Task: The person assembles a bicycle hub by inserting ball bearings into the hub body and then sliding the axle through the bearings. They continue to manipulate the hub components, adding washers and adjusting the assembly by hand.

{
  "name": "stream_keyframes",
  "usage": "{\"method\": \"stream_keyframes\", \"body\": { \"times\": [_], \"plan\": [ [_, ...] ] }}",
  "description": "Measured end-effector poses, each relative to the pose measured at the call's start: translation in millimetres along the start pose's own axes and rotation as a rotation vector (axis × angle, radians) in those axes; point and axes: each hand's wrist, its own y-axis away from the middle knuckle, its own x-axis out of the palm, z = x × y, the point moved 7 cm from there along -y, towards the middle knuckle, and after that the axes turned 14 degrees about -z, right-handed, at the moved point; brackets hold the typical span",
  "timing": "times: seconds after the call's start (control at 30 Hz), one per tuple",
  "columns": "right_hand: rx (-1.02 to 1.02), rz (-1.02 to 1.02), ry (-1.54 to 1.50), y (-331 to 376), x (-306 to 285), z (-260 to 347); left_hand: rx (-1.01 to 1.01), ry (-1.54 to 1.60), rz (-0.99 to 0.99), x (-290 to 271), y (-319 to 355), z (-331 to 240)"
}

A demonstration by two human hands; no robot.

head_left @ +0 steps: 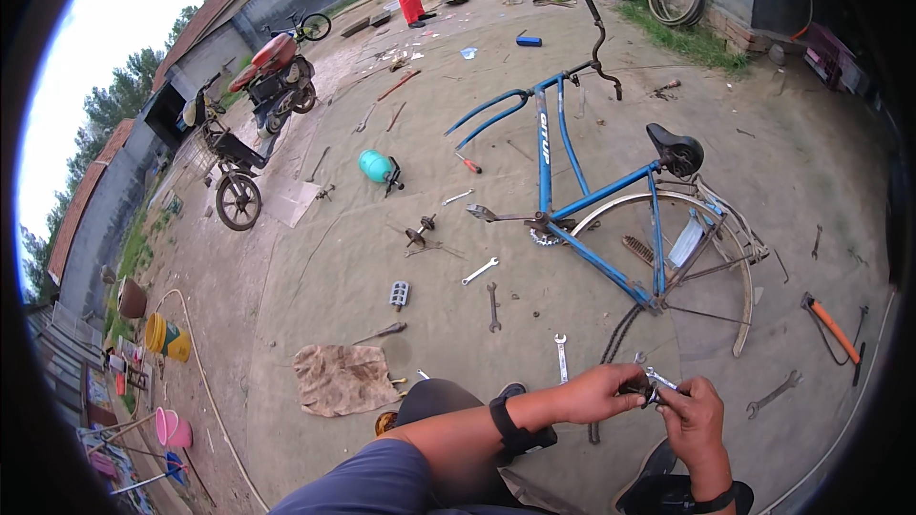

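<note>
A small dark metal bicycle part (637, 388) with a shiny silver piece (660, 381) projecting is held low right of the frame.

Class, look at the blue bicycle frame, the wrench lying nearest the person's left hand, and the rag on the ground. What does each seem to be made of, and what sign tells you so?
Bicycle frame: likely metal tubing with glossy blue paint; thin, rigid tubes.
Wrench: probably bare steel; pale silvery shine.
Rag: seemingly woven cloth, dull brown and stained; it lies crumpled in soft folds.
</note>
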Motion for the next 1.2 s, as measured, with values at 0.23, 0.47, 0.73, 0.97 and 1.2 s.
{"method": "stream_keyframes", "body": {
  "times": [0.23,0.47,0.73,0.97,1.2],
  "plan": [
    [-0.004,-0.019,-0.004,-2.6,0.0,-0.6,-0.254,0.065,0.079,0.4,-4.1,7.1],
    [0.002,0.002,0.009,1.3,3.0,-0.4,-0.04,0.01,0.045,0.0,-0.9,1.8],
    [0.025,-0.007,-0.026,0.7,3.2,-0.8,0.023,0.111,-0.049,-6.0,-2.7,-7.7],
    [0.003,-0.006,0.015,-2.4,2.2,1.8,-0.323,0.132,0.093,2.2,-2.3,12.7],
    [-0.003,0.008,0.001,-0.5,3.4,0.7,-0.016,0.038,0.022,-4.9,-3.5,-9.5]
  ]
}}
